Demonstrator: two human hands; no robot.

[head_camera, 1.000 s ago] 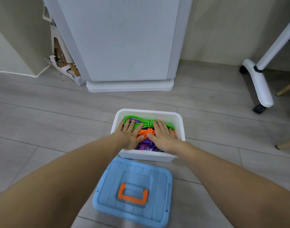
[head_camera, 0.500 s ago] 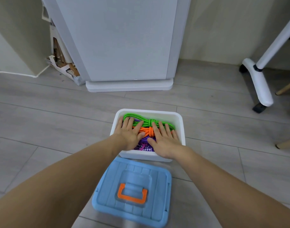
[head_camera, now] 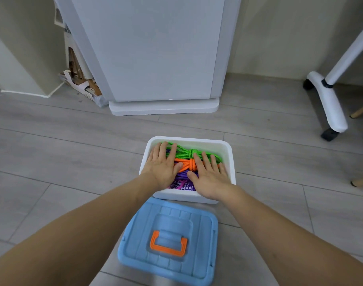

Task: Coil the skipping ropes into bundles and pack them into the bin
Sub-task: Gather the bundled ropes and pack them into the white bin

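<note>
Three coiled ropes, the green rope (head_camera: 183, 152), the orange rope (head_camera: 187, 164) and the purple rope (head_camera: 182, 180), are packed side by side in the white bin (head_camera: 228, 155) on the floor (head_camera: 73, 153). They are pressed down by the left hand (head_camera: 162, 166) and the right hand (head_camera: 209, 176), both laid flat with fingers spread. The blue lid (head_camera: 170, 242) with its orange handle (head_camera: 168, 244) is laid on the floor just in front of the bin.

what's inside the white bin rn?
The white plastic bin holds three coiled rope bundles: green, orange, purple. Left hand and right hand press flat, covering the bundle ends and anything underneath.
</note>
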